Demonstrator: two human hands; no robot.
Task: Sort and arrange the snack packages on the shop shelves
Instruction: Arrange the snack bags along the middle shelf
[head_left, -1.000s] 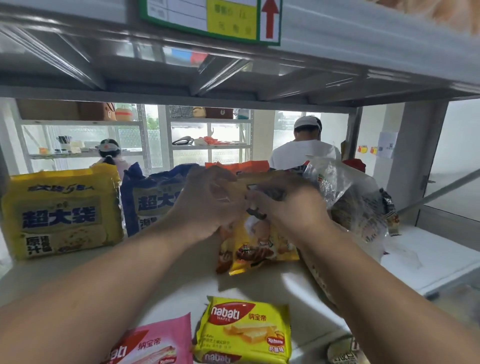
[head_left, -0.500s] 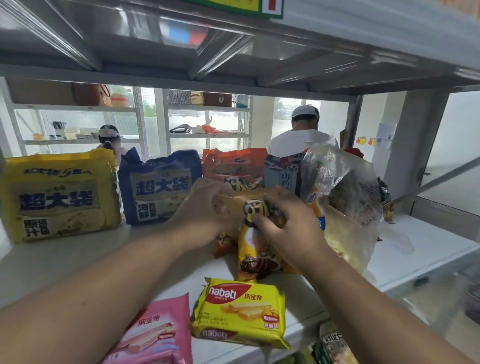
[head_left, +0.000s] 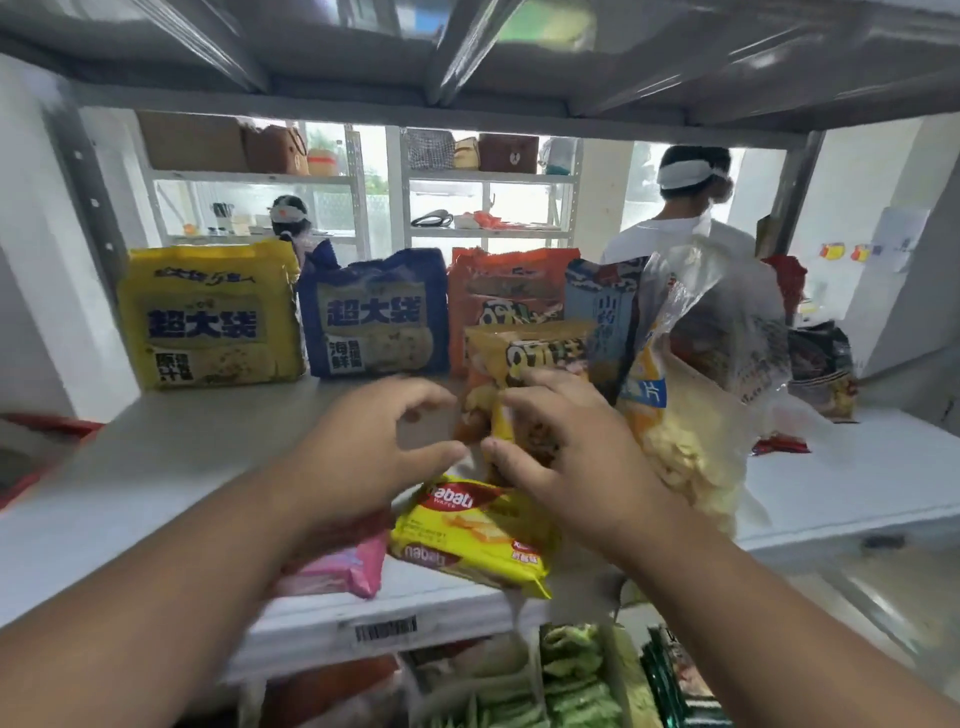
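A yellow snack bag (head_left: 524, 353) stands upright on the white shelf (head_left: 156, 457), in front of an orange snack bag (head_left: 509, 286). My right hand (head_left: 566, 452) grips its lower part, fingers across the front and thumb at its left edge. Just to the left, my left hand (head_left: 379, 457) hovers with loosely curved fingers and holds nothing. A yellow noodle multipack (head_left: 208, 317) and a blue noodle multipack (head_left: 374, 312) stand along the back. Flat at the front edge lie a yellow Nabati wafer pack (head_left: 478, 530) and a pink wafer pack (head_left: 348, 569).
A blue-white bag (head_left: 602, 306) and a clear plastic bag of crisps (head_left: 696, 426) lean right of the yellow bag. Dark packets (head_left: 821, 369) sit further right. Green packets (head_left: 571, 675) fill the shelf below. A person in white (head_left: 680, 234) stands behind the shelving.
The yellow snack bag has moved back and now stands before the orange bag. My left hand has come off it; my right hand has slid down to its lower part.
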